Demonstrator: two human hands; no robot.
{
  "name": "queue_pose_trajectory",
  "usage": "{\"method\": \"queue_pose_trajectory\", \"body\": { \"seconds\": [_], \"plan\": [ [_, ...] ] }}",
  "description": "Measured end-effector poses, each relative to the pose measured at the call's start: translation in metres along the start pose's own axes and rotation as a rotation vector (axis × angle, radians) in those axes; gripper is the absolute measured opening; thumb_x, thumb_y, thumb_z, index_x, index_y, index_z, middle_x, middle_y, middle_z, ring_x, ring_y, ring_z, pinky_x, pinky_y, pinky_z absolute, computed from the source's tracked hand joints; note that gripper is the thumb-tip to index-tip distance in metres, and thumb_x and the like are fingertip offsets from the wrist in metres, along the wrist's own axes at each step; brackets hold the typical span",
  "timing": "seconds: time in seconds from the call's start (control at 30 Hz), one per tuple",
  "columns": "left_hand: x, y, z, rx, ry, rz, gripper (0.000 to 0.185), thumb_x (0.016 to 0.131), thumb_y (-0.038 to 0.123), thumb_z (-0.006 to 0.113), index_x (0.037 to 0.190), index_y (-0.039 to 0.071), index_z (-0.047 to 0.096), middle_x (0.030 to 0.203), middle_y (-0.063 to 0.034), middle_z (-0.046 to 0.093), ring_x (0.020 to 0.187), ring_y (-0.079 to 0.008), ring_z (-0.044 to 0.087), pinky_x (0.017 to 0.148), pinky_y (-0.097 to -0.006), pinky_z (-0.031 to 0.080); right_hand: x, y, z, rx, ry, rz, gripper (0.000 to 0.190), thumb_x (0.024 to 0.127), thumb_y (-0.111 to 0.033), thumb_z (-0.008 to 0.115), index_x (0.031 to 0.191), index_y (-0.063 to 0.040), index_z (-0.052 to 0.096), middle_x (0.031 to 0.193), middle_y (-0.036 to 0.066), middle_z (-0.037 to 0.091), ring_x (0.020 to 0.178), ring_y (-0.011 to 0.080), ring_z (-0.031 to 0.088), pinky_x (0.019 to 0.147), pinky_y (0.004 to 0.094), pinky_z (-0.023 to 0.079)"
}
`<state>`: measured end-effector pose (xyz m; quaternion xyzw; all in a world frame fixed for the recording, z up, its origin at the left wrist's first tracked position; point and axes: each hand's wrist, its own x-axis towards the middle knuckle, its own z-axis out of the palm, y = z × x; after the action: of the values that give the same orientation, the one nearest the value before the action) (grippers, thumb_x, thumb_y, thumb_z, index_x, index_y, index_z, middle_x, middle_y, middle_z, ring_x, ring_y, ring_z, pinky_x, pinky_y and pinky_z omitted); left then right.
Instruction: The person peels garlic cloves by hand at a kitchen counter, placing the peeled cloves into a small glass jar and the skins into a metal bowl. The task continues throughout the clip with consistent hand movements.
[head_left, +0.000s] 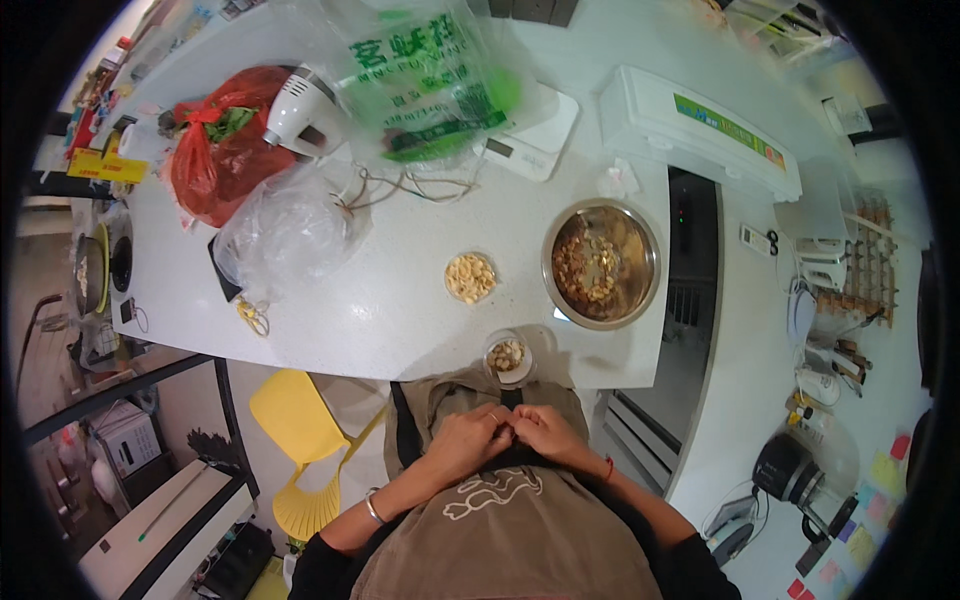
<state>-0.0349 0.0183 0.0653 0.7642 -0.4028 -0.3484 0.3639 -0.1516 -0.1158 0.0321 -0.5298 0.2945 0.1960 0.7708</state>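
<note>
My left hand (472, 436) and my right hand (546, 431) meet over my lap, in front of the brown apron (525, 525). Their fingers are curled together at the tips; whatever may be between them is hidden. Just beyond, at the table's near edge, stands a clear cup (510, 358) with small pale and brown pieces in it. A small round dish (470, 277) farther off is filled with pale pieces that look like peeled cloves or nuts. To its right is a stainless steel bowl (651, 277) holding brown, shell-like bits along its inside.
The white table (375, 315) also bears a red plastic bag (225, 172), a crumpled clear bag (285, 225), a white hand mixer (304, 109), a green-printed bag (427, 90) and a white kitchen scale (536, 142). A yellow chair (300, 420) stands left of me.
</note>
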Motion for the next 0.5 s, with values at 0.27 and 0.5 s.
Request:
{"method": "queue_pose_trajectory", "body": {
  "seconds": [0.27, 0.5],
  "plan": [
    [0.008, 0.008, -0.015, -0.054, 0.096, 0.047, 0.016, 0.078, 0.009, 0.064, 0.094, 0.008, 0.064, 0.081, -0.0077, 0.06, 0.068, -0.0275, 0.061, 0.059, -0.0355, 0.05, -0.011, -0.04, -0.003, 0.156, -0.192, -0.011, 0.015, 0.095, -0.015, 0.039, 0.098, -0.004, 0.049, 0.07, -0.003, 0.041, 0.06, 0.0051, 0.034, 0.054, 0.0197, 0.028],
    [0.021, 0.02, -0.033, -0.321, 0.218, -0.007, 0.014, 0.086, 0.005, 0.058, 0.098, 0.003, 0.062, 0.086, -0.0073, 0.061, 0.072, -0.0172, 0.062, 0.064, -0.0278, 0.052, -0.012, -0.069, -0.002, 0.213, -0.188, -0.116, 0.021, 0.099, -0.023, 0.037, 0.103, -0.005, 0.045, 0.071, -0.002, 0.04, 0.061, 0.0052, 0.034, 0.055, 0.019, 0.03]
  ]
}}
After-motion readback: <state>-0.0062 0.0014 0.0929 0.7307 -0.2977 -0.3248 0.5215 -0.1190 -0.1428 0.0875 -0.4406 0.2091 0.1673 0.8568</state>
